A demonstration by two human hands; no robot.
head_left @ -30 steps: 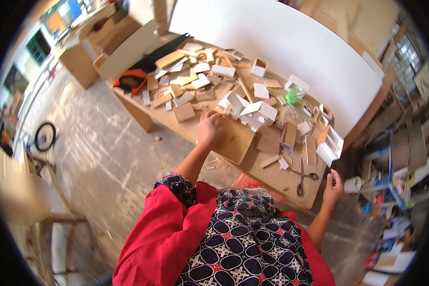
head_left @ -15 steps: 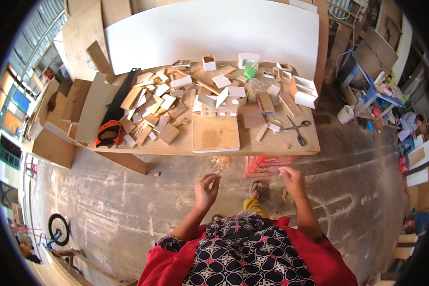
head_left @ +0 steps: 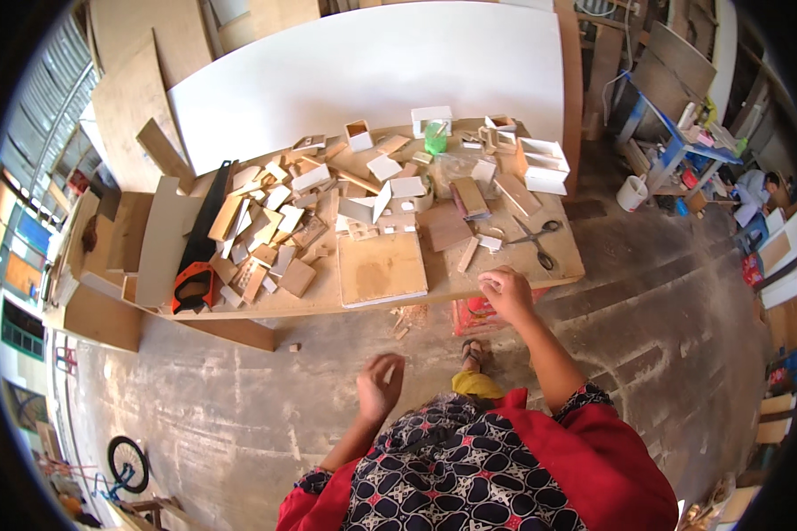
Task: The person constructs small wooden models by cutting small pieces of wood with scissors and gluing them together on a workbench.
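Observation:
My left hand (head_left: 381, 387) hangs in the air short of the workbench, its fingers loosely curled and apart from the thumb, a little blurred; nothing shows in it. Farther forward, my right hand (head_left: 507, 294) is at the bench's front edge, fingers bent together; whether they hold something small I cannot make out. Just beyond it lie black scissors (head_left: 537, 241) with open blades and a thin wooden strip (head_left: 468, 254). A square wooden board (head_left: 383, 268) with a white edge rests at the front middle. Behind it stand small white panels (head_left: 406, 187).
Wood offcuts (head_left: 270, 217) heap on the bench's left, beside an orange-handled handsaw (head_left: 205, 239). A green cup (head_left: 436, 138) and a white divided box (head_left: 542, 165) stand farther back. Under the bench is a red package (head_left: 475, 314). Another person (head_left: 754, 193) crouches at the far right.
My right hand has moved forward and left to the bench edge. My left hand has dropped back slightly. The view has shifted, and the bench appears farther left.

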